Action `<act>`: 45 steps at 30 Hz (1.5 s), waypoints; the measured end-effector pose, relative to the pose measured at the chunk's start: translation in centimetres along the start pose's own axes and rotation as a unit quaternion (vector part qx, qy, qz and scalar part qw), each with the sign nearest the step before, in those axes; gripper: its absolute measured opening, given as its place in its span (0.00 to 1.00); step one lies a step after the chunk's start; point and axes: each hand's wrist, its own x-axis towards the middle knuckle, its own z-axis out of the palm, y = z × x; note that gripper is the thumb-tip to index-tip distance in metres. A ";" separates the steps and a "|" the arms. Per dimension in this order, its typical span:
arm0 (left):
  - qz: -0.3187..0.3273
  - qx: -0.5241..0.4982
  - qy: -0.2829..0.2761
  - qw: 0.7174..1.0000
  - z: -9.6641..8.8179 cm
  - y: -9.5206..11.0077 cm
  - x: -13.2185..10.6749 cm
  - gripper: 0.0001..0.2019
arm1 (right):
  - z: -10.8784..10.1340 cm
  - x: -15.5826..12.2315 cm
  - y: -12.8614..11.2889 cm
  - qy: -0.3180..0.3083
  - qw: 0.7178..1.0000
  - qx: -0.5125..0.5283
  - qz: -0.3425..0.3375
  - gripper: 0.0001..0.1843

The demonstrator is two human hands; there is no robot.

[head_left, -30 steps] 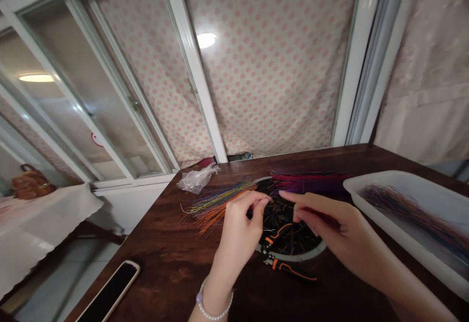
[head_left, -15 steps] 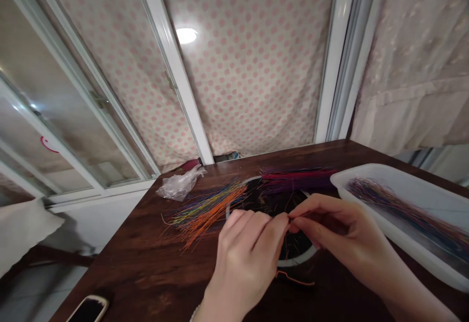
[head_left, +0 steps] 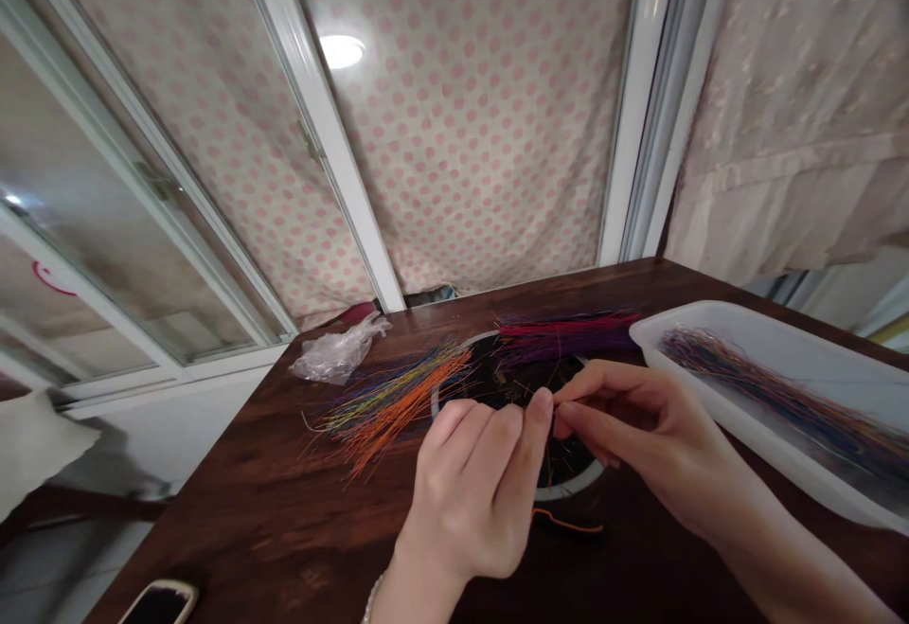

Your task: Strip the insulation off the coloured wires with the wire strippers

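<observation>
My left hand [head_left: 477, 487] and my right hand [head_left: 632, 425] meet fingertip to fingertip over a round black dish [head_left: 568, 487] with a pale rim. Both pinch something very thin between thumb and forefinger, too fine to name. A fan of orange, yellow and green strands [head_left: 387, 399] lies on the dark wooden table [head_left: 284, 529] left of the dish. A bundle of red and purple strands [head_left: 568, 335] lies across the dish's far rim. An orange tool handle [head_left: 568, 522] pokes out below my left hand.
A white plastic tray [head_left: 767, 373] holding mixed-colour strands stands at the right. A crumpled clear plastic bag [head_left: 339, 353] lies at the table's far left corner. A phone [head_left: 157, 602] rests at the near left edge. A window and a dotted curtain are behind.
My hands have come together from slightly apart into a shared pinch over the dish. The view has shifted right and down, so the phone slid toward the lower left and the pliers are mostly covered.
</observation>
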 end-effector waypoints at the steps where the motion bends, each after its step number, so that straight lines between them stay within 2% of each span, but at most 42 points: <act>1: -0.001 -0.001 0.004 1.000 0.1 0.0 -0.1 0.11 | 0.0 0.0 0.0 0.002 1.000 -0.014 -0.012 0.05; 5: -0.032 -0.021 0.020 0.999 0.2 -0.2 -0.2 0.09 | -0.2 -0.1 -0.1 0.025 0.993 -0.084 -0.075 0.03; 8: -0.068 -0.042 0.031 0.996 0.2 -0.1 0.2 0.08 | -0.2 -0.4 -0.2 0.050 0.973 -0.161 -0.159 0.05; 11: -0.123 -0.083 0.039 0.988 -0.1 0.5 0.7 0.07 | -0.4 -0.4 -0.2 0.050 0.920 -0.262 -0.286 0.09; 13: -0.193 -0.142 0.022 0.971 -0.5 0.9 1.1 0.08 | -0.7 -0.3 0.0 0.036 0.875 -0.309 -0.371 0.12; 15: -0.294 -0.228 -0.011 0.928 -1.1 1.1 1.5 0.08 | -1.1 -0.3 0.3 0.018 0.834 -0.339 -0.435 0.13; 16: -0.349 -0.277 -0.035 0.894 -1.4 1.1 1.7 0.09 | -1.3 -0.3 0.5 0.009 0.816 -0.351 -0.459 0.13; 19: -0.472 -0.435 -0.109 0.759 -2.2 0.4 1.8 0.07 | -2.0 -0.8 1.1 -0.014 0.784 -0.377 -0.494 0.13; 21: -0.501 -0.519 -0.132 0.680 -2.3 -0.2 1.8 0.05 | -2.2 -1.1 1.3 -0.019 0.785 -0.387 -0.483 0.17; 22: -0.502 -0.547 -0.131 0.656 -2.3 -0.5 1.7 0.05 | -2.1 -1.3 1.2 -0.018 0.789 -0.388 -0.476 0.18; 24: -0.494 -0.572 -0.126 0.642 -2.1 -0.9 1.5 0.04 | -1.8 -1.3 1.0 -0.010 0.801 -0.378 -0.464 0.20; 25: -0.486 -0.571 -0.125 0.650 -2.0 -1.0 1.4 0.04 | -1.5 -1.2 0.8 0.000 0.808 -0.366 -0.461 0.19; 27: -0.461 -0.553 -0.124 0.683 -1.7 -1.2 1.3 0.05 | -0.9 -1.0 0.5 0.019 0.828 -0.337 -0.448 0.18; 31: -0.378 -0.488 -0.096 0.781 -1.3 -1.2 1.5 0.07 | 0.0 -0.7 0.3 0.036 0.891 -0.265 -0.368 0.14; 35: -0.283 -0.358 -0.006 0.890 -1.0 -1.0 1.5 0.08 | 0.4 -0.7 0.5 0.036 0.946 -0.179 -0.269 0.10; 38: -0.191 -0.241 0.062 0.949 -0.7 -0.6 1.1 0.07 | 0.5 -0.8 0.6 0.039 0.961 -0.152 -0.227 0.08; 40: -0.148 -0.193 0.082 0.967 -0.6 -0.3 0.9 0.08 | 0.6 -0.8 0.4 0.049 0.960 -0.156 -0.228 0.08; 42: -0.140 -0.179 0.082 0.970 -0.6 0.1 0.8 0.08 | 0.7 -0.9 0.3 0.060 0.951 -0.178 -0.246 0.08; 45: -0.205 -0.210 0.064 0.954 -0.7 0.6 1.2 0.07 | 0.6 -1.0 0.1 0.066 0.925 -0.225 -0.300 0.09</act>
